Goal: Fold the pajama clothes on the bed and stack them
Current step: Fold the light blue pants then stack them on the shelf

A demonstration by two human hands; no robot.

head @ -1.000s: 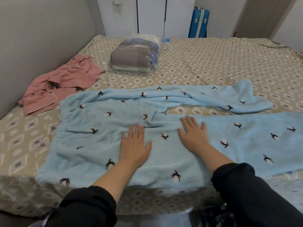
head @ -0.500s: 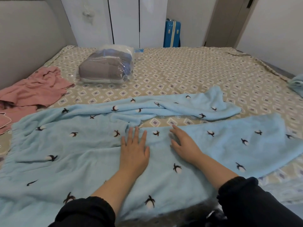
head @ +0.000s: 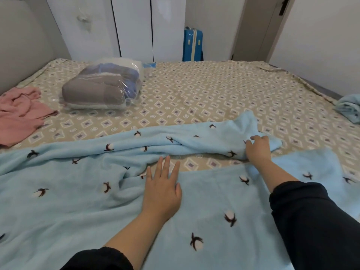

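Light blue pajama trousers (head: 78,191) with a dark flower print lie spread across the near side of the bed. My left hand (head: 162,189) presses flat on the cloth near the crotch, fingers straight. My right hand (head: 258,148) has reached out to the far leg (head: 194,141) and its fingers curl into the fabric near the leg's end. The near leg (head: 243,201) runs to the right under my right forearm. A crumpled pink pajama garment (head: 21,114) lies at the left edge. Another light blue piece (head: 348,107) sits at the right edge.
A clear plastic bag of folded grey and blue bedding (head: 103,90) rests on the patterned sheet (head: 214,94) at the back left. White wardrobe doors (head: 132,26) and a blue suitcase (head: 192,44) stand beyond the bed. A grey wall (head: 23,39) borders the left side.
My right hand left the near leg, moved forward and right, and took hold of the far leg's end. The left hand stayed pressed on the trousers. The view turned right.
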